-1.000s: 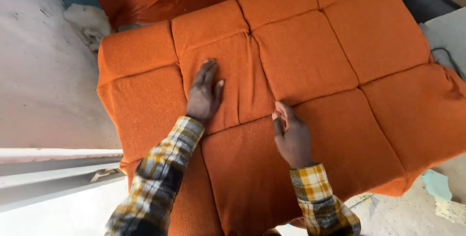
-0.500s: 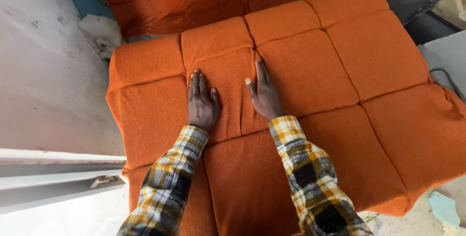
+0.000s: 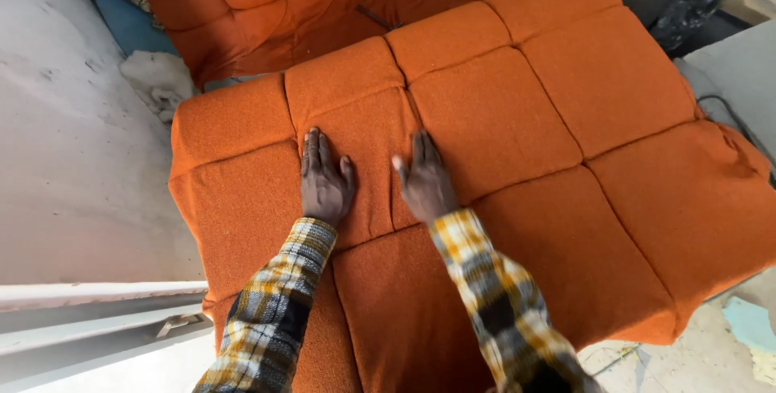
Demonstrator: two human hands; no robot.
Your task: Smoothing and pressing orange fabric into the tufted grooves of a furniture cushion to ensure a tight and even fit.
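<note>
Two hands lie flat on the orange tufted fabric cushion [image 3: 485, 158] filling mid-frame: left hand [image 3: 323, 183] and right hand [image 3: 424, 183] side by side, fingers [image 3: 311, 150] released and spread, grasping nothing. The cushion looks soft, bulky, probably light and floppy; its edges or seam channels seem the best holds.

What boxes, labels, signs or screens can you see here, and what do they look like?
None show. Only both hands, left hand and right hand, lie flat on a tufted orange cushion, with a second orange cushion behind it.
</note>
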